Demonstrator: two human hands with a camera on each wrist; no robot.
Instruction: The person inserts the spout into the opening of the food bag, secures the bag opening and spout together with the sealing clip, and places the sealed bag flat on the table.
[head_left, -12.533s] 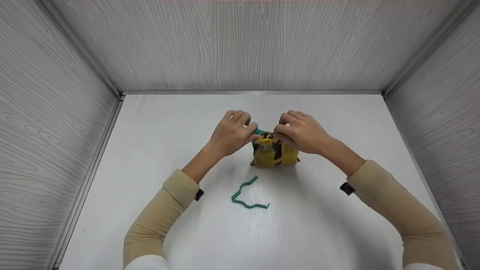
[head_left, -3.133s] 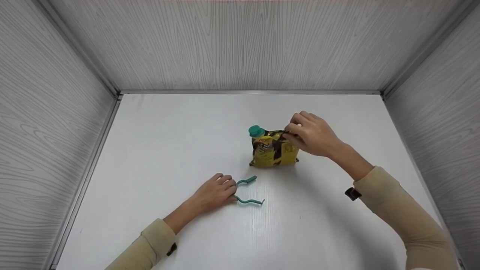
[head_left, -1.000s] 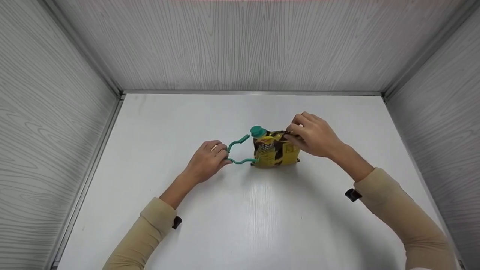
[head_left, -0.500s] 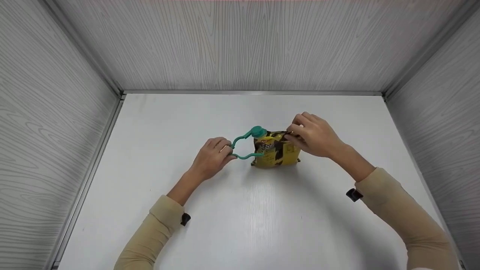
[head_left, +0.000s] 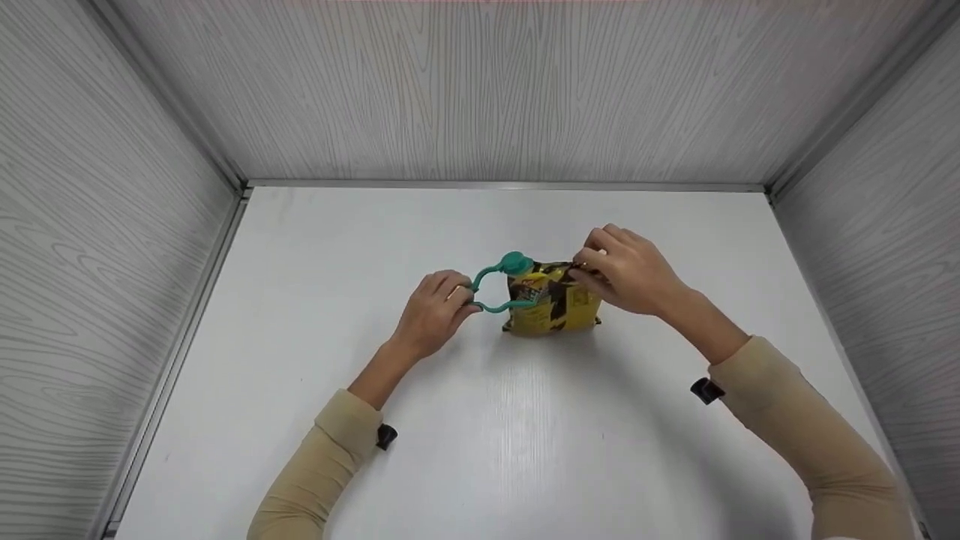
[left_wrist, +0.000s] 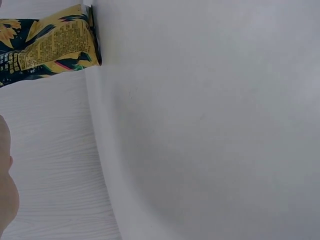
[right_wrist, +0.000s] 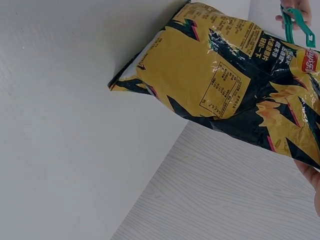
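White table [head_left: 300,420]: one snack bag [head_left: 553,304] pinched by right hand [head_left: 626,271], one green clip [head_left: 495,289] in left hand [head_left: 435,311].

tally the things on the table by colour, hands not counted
green: 2, the bag clip held by the left hand, and the round cap
yellow and black: 1, the snack bag pinched by the right hand
total: 3

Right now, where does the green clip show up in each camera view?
Head: green clip at centre, pinched by the left hand, its arms reaching the yellow snack bag's left edge.
Left wrist: not in it; only the bag's corner, top left.
Right wrist: top right corner, above the bag.
Shared landmark: the yellow snack bag.
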